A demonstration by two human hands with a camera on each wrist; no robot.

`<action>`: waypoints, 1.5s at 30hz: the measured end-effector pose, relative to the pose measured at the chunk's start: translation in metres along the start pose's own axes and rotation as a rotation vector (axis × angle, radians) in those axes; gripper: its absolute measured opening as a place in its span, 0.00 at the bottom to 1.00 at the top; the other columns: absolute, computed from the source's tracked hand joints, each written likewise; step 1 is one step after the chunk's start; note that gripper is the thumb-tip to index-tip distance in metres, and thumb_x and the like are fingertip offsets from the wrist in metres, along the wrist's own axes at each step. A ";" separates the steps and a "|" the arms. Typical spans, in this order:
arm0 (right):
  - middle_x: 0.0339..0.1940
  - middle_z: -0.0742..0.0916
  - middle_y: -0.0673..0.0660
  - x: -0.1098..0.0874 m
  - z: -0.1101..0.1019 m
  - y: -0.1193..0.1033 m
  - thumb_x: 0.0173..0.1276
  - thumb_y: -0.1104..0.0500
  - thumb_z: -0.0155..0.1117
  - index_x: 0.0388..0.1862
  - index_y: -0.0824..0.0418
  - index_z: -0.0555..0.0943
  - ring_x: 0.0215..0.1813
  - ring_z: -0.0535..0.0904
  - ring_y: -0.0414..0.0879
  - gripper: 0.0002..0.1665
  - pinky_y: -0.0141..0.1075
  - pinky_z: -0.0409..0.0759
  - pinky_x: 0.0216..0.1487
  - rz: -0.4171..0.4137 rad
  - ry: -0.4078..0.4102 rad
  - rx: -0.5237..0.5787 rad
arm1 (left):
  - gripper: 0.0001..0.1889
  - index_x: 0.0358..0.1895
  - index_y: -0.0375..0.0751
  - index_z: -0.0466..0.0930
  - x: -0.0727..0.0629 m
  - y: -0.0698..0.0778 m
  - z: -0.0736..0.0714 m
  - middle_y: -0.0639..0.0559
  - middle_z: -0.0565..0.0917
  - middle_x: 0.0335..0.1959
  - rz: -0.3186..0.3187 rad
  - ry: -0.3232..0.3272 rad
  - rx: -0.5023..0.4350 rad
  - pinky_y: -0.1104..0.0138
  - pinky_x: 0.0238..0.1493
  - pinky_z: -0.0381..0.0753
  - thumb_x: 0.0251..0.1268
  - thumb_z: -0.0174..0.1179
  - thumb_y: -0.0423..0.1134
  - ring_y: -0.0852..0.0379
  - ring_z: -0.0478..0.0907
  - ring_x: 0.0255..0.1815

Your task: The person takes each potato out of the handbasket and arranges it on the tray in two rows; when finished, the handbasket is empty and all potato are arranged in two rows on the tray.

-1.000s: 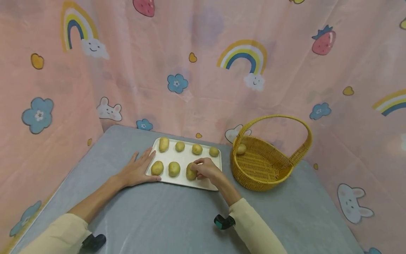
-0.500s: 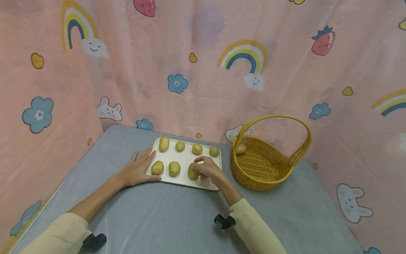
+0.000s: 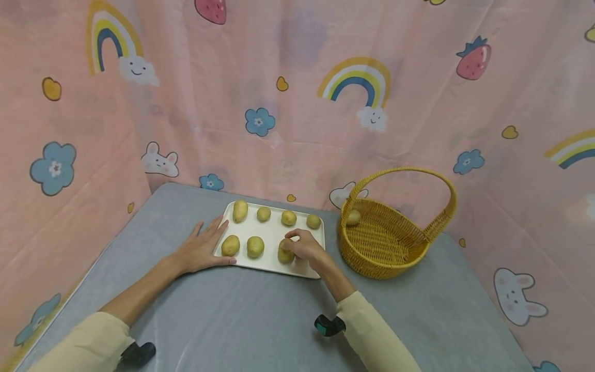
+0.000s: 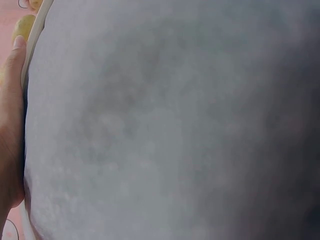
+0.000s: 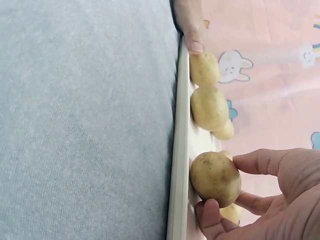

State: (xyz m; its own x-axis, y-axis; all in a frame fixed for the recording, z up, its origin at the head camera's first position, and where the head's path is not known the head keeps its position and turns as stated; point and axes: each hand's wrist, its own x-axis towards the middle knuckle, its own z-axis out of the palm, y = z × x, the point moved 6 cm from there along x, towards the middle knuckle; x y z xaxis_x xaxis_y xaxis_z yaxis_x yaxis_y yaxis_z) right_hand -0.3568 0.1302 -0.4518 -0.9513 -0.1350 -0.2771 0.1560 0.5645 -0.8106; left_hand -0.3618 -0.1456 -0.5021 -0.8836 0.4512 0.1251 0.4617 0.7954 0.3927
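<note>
In the head view my right hand (image 3: 305, 245) pinches a potato (image 3: 285, 252) in the front row of a white tray (image 3: 274, 231). The right wrist view shows thumb and fingers around that potato (image 5: 215, 178), low over the tray. My left hand (image 3: 202, 249) rests at the tray's left edge with its fingers spread and straight. Two other potatoes (image 3: 255, 247) lie in the front row, left of the held one. Several more potatoes (image 3: 263, 214) form a row along the back. In the left wrist view only part of my left hand (image 4: 11, 105) shows.
A yellow wicker basket (image 3: 378, 243) with a tall handle stands right of the tray, with one potato (image 3: 354, 217) inside at its left wall. Grey cloth (image 3: 241, 320) covers the table. A pink printed curtain (image 3: 297, 150) hangs behind and at both sides.
My right hand has shifted the held potato slightly to the right along the tray's front row. My left hand and the basket have stayed put.
</note>
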 end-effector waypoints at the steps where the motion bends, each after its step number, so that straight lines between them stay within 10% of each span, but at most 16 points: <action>1: 0.59 0.83 0.62 0.000 0.000 0.000 0.72 0.60 0.64 0.63 0.67 0.80 0.46 0.76 0.45 0.23 0.33 0.77 0.44 -0.003 -0.001 0.002 | 0.62 0.85 0.34 0.45 0.000 0.000 0.000 0.36 0.44 0.88 -0.001 -0.001 -0.001 0.35 0.84 0.34 0.62 0.62 0.74 0.39 0.44 0.89; 37: 0.47 0.80 0.56 -0.005 -0.007 0.001 0.73 0.55 0.66 0.65 0.64 0.79 0.40 0.75 0.45 0.25 0.34 0.76 0.42 0.010 0.030 -0.015 | 0.62 0.85 0.34 0.46 0.000 -0.001 -0.002 0.36 0.44 0.88 0.000 0.001 0.003 0.34 0.84 0.36 0.62 0.62 0.74 0.38 0.44 0.89; 45: 0.55 0.84 0.67 -0.023 -0.033 -0.003 0.76 0.56 0.62 0.68 0.67 0.77 0.53 0.83 0.61 0.26 0.48 0.83 0.53 -0.059 0.043 -0.011 | 0.62 0.85 0.33 0.47 -0.001 0.002 -0.003 0.34 0.45 0.88 0.009 0.011 -0.001 0.33 0.83 0.37 0.62 0.62 0.74 0.37 0.45 0.89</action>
State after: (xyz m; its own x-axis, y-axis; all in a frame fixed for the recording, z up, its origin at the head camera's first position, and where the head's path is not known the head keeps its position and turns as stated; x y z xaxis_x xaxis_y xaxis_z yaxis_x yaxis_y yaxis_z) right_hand -0.3446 0.1584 -0.4255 -0.9694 -0.1334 -0.2062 0.0964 0.5655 -0.8191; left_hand -0.3606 -0.1458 -0.4990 -0.8803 0.4537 0.1386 0.4694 0.7907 0.3929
